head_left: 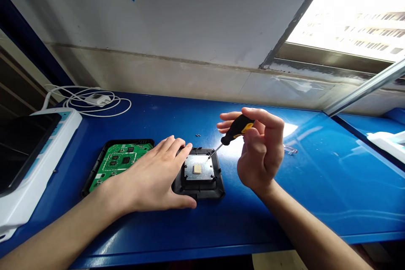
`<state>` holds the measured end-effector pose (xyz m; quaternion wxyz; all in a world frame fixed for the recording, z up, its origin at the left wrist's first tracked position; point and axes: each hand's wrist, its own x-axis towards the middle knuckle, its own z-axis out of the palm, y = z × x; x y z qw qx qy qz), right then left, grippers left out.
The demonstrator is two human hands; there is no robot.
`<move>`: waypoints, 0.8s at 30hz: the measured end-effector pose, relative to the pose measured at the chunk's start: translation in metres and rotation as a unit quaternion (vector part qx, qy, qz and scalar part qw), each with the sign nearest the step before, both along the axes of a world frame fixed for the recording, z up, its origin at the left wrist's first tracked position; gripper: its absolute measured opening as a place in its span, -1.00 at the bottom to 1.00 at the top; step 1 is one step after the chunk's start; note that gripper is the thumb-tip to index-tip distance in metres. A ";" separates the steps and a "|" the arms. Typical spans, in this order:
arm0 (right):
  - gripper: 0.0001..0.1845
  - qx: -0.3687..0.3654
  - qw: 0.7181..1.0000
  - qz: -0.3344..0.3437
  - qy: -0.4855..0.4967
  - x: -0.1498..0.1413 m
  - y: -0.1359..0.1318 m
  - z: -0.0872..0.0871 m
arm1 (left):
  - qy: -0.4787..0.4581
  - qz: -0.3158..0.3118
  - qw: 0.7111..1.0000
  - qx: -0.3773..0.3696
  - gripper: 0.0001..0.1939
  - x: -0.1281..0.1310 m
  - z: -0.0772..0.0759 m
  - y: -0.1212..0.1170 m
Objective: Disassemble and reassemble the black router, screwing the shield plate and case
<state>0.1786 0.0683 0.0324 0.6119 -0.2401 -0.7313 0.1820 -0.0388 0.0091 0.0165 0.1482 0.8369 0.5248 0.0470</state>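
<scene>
My right hand [261,147] is closed round a black and yellow screwdriver [238,129], tilted so its thin shaft points down to the left. The tip meets the upper right part of a silver metal plate [205,173], which lies inside a black plastic cover [198,194]. A small beige square pad [197,169] sits on the plate. With fingers and thumb spread, my left hand [158,175] rests over the cover's left side and holds it against the table. Beside that hand lies a second black housing with a green circuit board [122,158], partly hidden by the hand and forearm.
Tiny dark screws [198,135] lie behind the cover on the blue table [167,112]. A white device [41,152] with a dark screen stands at the left, near a coiled white cable with adapter [98,100]. Small clear pieces [290,149] lie right of my right hand.
</scene>
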 end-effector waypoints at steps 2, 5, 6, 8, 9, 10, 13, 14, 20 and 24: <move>-0.78 0.019 1.000 -0.009 0.004 0.000 0.001 -0.001 | -0.004 0.001 1.000 -0.002 0.21 0.000 0.001 0.000; -0.78 0.027 0.998 -0.049 -0.007 0.000 0.002 0.000 | -0.013 -0.005 1.000 0.001 0.20 -0.001 0.001 0.000; -0.78 0.019 0.998 -0.052 -0.011 0.000 0.002 0.000 | -0.013 -0.007 1.000 0.003 0.19 -0.001 0.000 0.000; -0.74 0.003 0.999 -0.038 -0.010 -0.001 0.002 0.001 | -0.009 -0.009 1.000 0.005 0.18 -0.001 0.000 -0.001; -0.72 -0.003 1.000 -0.027 -0.005 -0.001 0.001 0.001 | -0.005 -0.009 1.000 0.005 0.18 -0.001 0.000 -0.001; -0.71 -0.008 1.000 -0.018 0.000 -0.001 0.001 0.002 | 0.000 -0.010 1.000 0.005 0.19 -0.001 0.000 -0.001; -0.76 -0.004 1.000 -0.010 0.005 -0.001 0.002 0.001 | 0.007 -0.011 1.000 0.004 0.19 -0.001 0.000 -0.001; -0.78 0.004 1.000 -0.019 0.004 0.000 0.003 0.001 | 0.007 -0.011 1.000 0.003 0.18 -0.001 0.000 -0.001; -0.73 0.030 0.999 -0.028 0.006 0.000 0.005 0.000 | 0.017 -0.018 1.000 -0.003 0.13 0.000 0.004 0.000; -0.73 0.036 0.999 -0.005 0.020 0.001 0.005 0.001 | 0.017 -0.024 1.000 0.008 0.05 0.000 0.006 0.000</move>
